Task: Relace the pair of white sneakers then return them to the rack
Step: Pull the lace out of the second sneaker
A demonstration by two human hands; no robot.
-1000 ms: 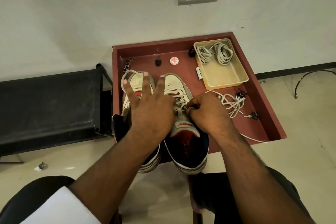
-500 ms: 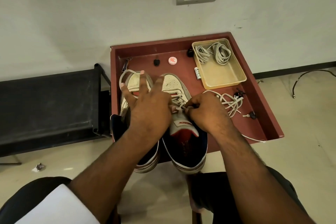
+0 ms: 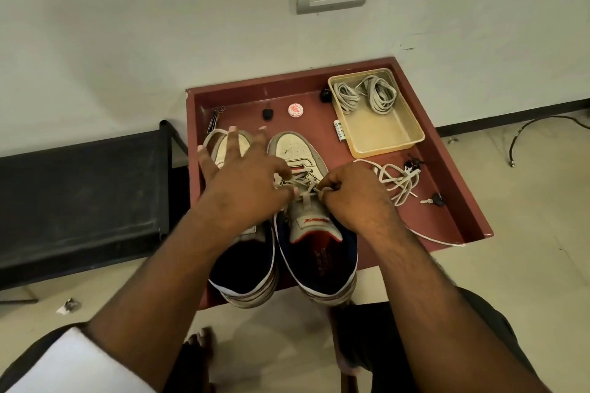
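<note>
Sneakers [image 3: 306, 217] — the white pair sits side by side at the near-left part of the red tray-topped table [image 3: 447, 201], heels hanging over its near edge toward you, toes pointing at the far edge by the wall. Each shoe's long axis runs straight away from you, so the eyelet rows lie in line with your forearms.

Your right hand [image 3: 354, 198] is over the right sneaker's throat, fingers curled and pinching the lace [image 3: 308, 193] where it crosses the upper eyelets. Your left hand [image 3: 242, 182] lies mostly over the left sneaker [image 3: 223, 150]; its outer fingers are spread and straight above that toe, while thumb and forefinger reach across to the same lace crossing. Whether they actually pinch the lace there I cannot tell — the knuckles cover the contact.

The lace lies directly between both hands, and the right hand is the nearer, so the next pull likely goes sideways toward the right edge.

Loose lace [image 3: 396, 182] lies on the table just right of your right hand, running to the near-right corner; how it joins the shoe is hidden under the hand. Left sneaker's eyelets are covered by your left hand, so its lacing cannot be judged. A beige tray [image 3: 383, 140] in the far-right corner holds coiled laces [image 3: 367, 96].
</note>
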